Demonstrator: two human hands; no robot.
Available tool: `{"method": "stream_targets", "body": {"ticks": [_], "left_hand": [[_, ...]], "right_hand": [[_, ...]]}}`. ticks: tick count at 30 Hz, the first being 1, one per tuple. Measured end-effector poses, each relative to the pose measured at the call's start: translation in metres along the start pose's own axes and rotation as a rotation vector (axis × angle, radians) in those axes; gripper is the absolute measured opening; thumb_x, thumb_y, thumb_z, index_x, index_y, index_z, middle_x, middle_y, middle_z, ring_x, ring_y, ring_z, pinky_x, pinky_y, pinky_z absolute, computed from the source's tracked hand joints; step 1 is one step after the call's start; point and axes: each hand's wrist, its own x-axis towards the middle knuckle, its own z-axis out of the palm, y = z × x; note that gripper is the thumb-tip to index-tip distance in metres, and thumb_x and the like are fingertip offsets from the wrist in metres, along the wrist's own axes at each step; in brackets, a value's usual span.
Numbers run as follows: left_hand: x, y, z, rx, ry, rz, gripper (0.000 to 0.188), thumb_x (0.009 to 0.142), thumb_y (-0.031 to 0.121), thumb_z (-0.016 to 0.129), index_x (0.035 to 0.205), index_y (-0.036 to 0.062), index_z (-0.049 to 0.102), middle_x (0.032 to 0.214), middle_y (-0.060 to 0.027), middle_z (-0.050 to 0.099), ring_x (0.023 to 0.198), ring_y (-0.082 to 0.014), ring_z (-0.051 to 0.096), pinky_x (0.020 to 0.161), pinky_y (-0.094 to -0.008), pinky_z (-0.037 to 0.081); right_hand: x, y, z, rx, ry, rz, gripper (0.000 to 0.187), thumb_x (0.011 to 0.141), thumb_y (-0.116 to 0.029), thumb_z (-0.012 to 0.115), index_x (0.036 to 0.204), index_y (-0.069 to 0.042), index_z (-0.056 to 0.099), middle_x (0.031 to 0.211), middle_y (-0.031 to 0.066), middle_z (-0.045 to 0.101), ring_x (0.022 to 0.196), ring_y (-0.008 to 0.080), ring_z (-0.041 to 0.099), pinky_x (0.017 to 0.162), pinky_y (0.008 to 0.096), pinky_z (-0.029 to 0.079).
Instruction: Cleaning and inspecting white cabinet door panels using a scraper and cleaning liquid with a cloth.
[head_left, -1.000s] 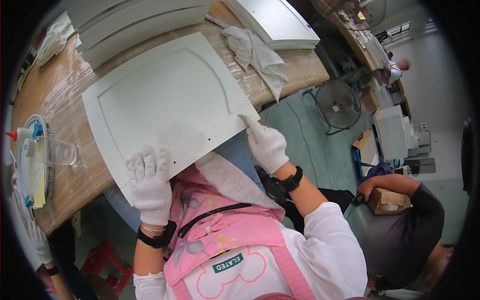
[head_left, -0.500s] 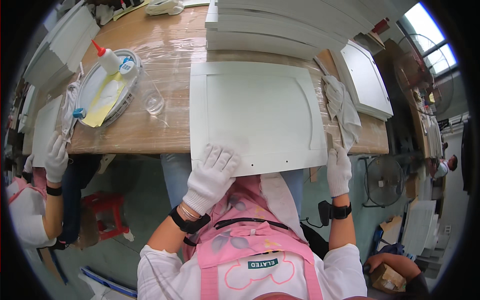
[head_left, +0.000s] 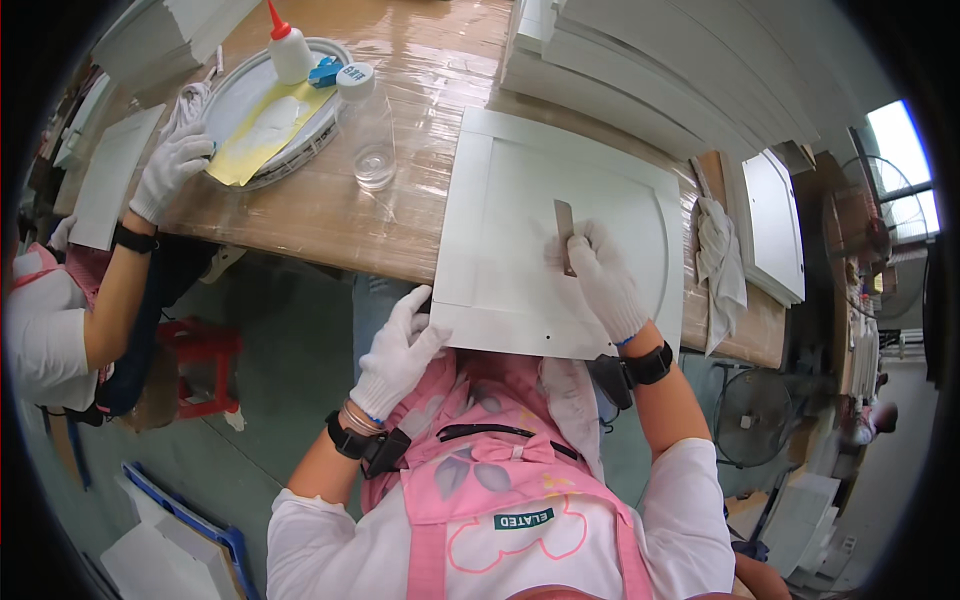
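Note:
A white panel with a recessed field and a curved right border lies on the table in front of me, its near edge over my lap. My right hand, in a white knit glove, is closed round a thin flat metal scraper above the panel's middle. The scraper's upper end points away from me; whether it touches the surface I cannot tell. At the panel's near left corner is my gloved left hand, fingers apart, thumb and fingertips against the edge.
Left on the wrapped table are a white lid with yellow paper, a red-tipped glue bottle and a clear bottle. A co-worker's gloved hand reaches beside it. Stacked panels stand behind; a cloth hangs right.
My right hand has moved from the panel's right edge to over its middle with the scraper. My left hand has slid off the surface to its left edge. The co-worker's hand has moved toward the lid.

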Motion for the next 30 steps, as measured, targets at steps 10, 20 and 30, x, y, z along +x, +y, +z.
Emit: {"method": "stream_targets", "body": {"ticks": [10, 20, 30], "left_hand": [[0.002, 0.000, -0.003, -0.208, -0.218, -0.200, 0.042, 0.098, 0.024, 0.061, 0.129, -0.0015, 0.049, 0.101, -0.0074, 0.065, 0.084, -0.0105, 0.064, 0.075, -0.0275, 0.057], [0.002, -0.012, -0.003, -0.296, -0.224, -0.155, 0.038, 0.099, 0.027, 0.059, 0.123, -0.0023, 0.052, 0.098, -0.0069, 0.066, 0.082, -0.0107, 0.065, 0.074, -0.0276, 0.057], [0.000, -0.009, -0.002, -0.253, -0.172, -0.192, 0.041, 0.097, 0.030, 0.063, 0.119, -0.0034, 0.054, 0.098, -0.0087, 0.067, 0.081, -0.0109, 0.066, 0.073, -0.0268, 0.058]], "right_hand": [[0.017, 0.009, 0.064, -0.733, -0.215, -0.539, 0.046, 0.088, -0.002, 0.053, 0.132, -0.014, 0.057, 0.090, 0.0161, 0.063, 0.076, 0.0359, 0.059, 0.070, 0.0428, 0.048], [0.023, 0.012, 0.061, -0.685, -0.265, -0.579, 0.050, 0.084, 0.000, 0.056, 0.129, -0.022, 0.060, 0.074, 0.0120, 0.058, 0.069, 0.0312, 0.060, 0.061, 0.0410, 0.048], [0.016, 0.003, 0.063, -0.866, -0.283, -0.617, 0.045, 0.086, -0.004, 0.058, 0.127, -0.021, 0.061, 0.078, 0.0135, 0.062, 0.064, 0.0308, 0.059, 0.058, 0.0412, 0.048]]}}
